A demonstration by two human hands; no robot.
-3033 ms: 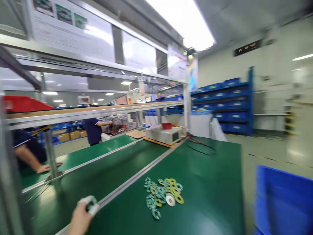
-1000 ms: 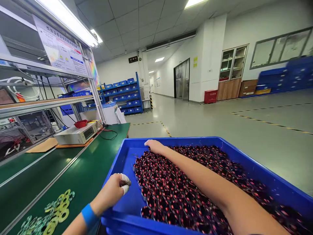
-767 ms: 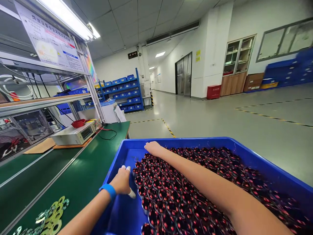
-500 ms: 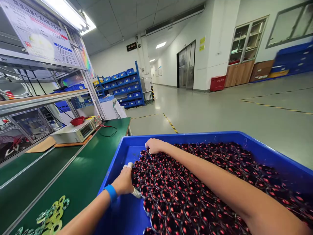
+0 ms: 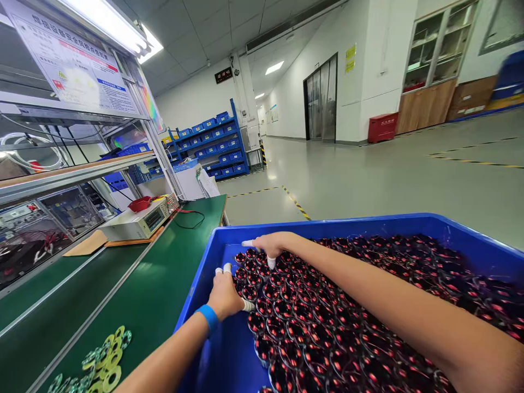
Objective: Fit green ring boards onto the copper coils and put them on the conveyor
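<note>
A big blue tray [image 5: 327, 222] holds many round, dark parts wound with red copper wire, which look like motor stators [image 5: 311, 338]. My left hand [image 5: 224, 297], with a blue wristband and white finger covers, curls round the left edge of a small cluster of stators [image 5: 245, 277]. Its thumb lies along the near side. From across the tray, my right hand [image 5: 273, 244] reaches to the far side of the same cluster, one covered finger stretched left and the thumb down at its right. A narrow blue gap separates this cluster from the others.
On the left, a green bench [image 5: 164, 273] carries yellow and green rings [image 5: 108, 360] and a bench instrument [image 5: 143, 218] with a red dish [image 5: 140, 204] on top. Blue shelving [image 5: 213, 142] stands behind. Striped tape [image 5: 297, 203] marks the floor beyond the tray.
The small cluster now stands apart from the other stators, with a gap between them. My right thumb has come down into that gap. The whole view has shifted slightly.
</note>
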